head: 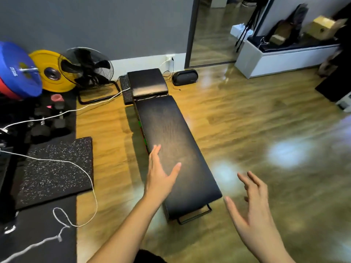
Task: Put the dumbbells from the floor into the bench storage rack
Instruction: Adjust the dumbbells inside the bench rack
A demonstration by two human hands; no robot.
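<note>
A long black padded bench [171, 133] lies flat on the wooden floor, running away from me. Along its left underside a dark strip [142, 133] with green and red glints shows; I cannot tell what it is. Black hex dumbbells [49, 120] lie in a blurred pile on the black mat at the left. My left hand [160, 174] hovers open over the bench's near left edge, fingers spread, holding nothing. To the right of the bench's near end, my right hand [250, 209] is open above the floor and empty.
A speckled rubber tile [55, 171] and a white cord [89, 179] lie on the black mat. A floor fan [86, 68], yellow [51, 73] and blue [18, 71] weight plates stand at the back left. A black speaker [184, 77], a mirror [218, 29] and a white box bench [281, 57] stand behind.
</note>
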